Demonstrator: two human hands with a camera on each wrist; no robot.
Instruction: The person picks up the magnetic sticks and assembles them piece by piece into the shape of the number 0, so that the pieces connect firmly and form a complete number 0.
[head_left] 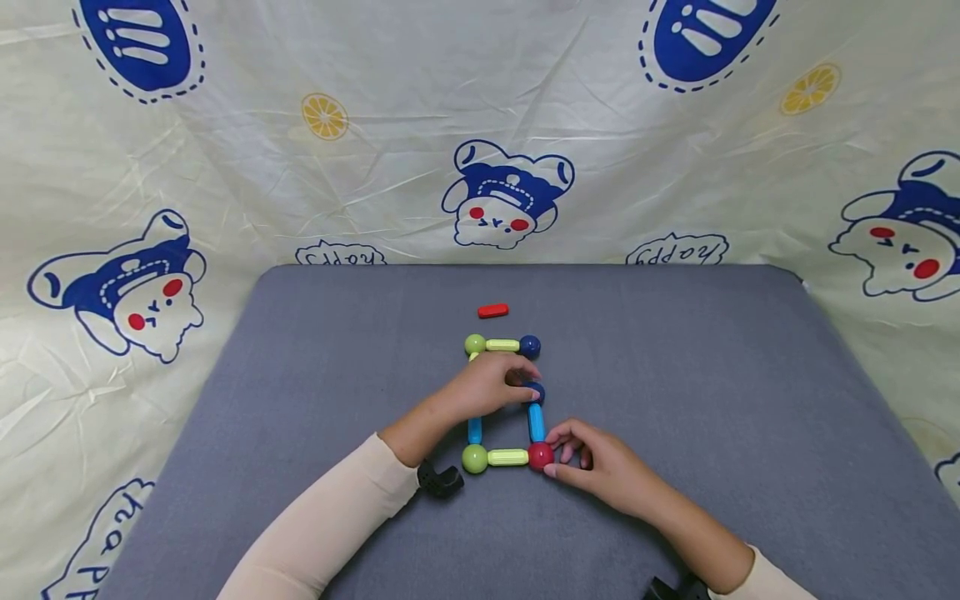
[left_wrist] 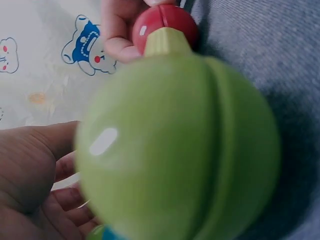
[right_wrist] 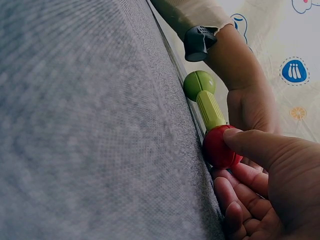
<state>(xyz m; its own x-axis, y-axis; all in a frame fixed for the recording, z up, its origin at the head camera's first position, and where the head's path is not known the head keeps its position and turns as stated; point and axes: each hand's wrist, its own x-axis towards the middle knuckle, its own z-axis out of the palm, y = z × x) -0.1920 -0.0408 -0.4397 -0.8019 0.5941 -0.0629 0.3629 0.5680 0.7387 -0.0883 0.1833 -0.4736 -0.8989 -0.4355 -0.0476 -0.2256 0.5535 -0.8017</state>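
My left hand (head_left: 491,385) reaches over the frame of balls and rods and pinches a dark blue ball (head_left: 536,392) between thumb and fingers. From that ball a light blue rod (head_left: 537,423) runs down to a red ball (head_left: 541,457). My right hand (head_left: 603,462) holds the red ball between thumb and index finger, clearer in the right wrist view (right_wrist: 220,147). A yellow-green rod (head_left: 508,457) joins red to a green ball (head_left: 475,458), which looms large in the left wrist view (left_wrist: 175,145). The left hand hides the frame's left middle.
At the far end of the frame, a green ball (head_left: 475,344), a yellow-green rod (head_left: 502,345) and another dark blue ball (head_left: 529,347) form a row. Beyond lies a loose red rod (head_left: 492,311). Grey cloth (head_left: 337,350) covers the table; a patterned sheet (head_left: 405,167) hangs behind.
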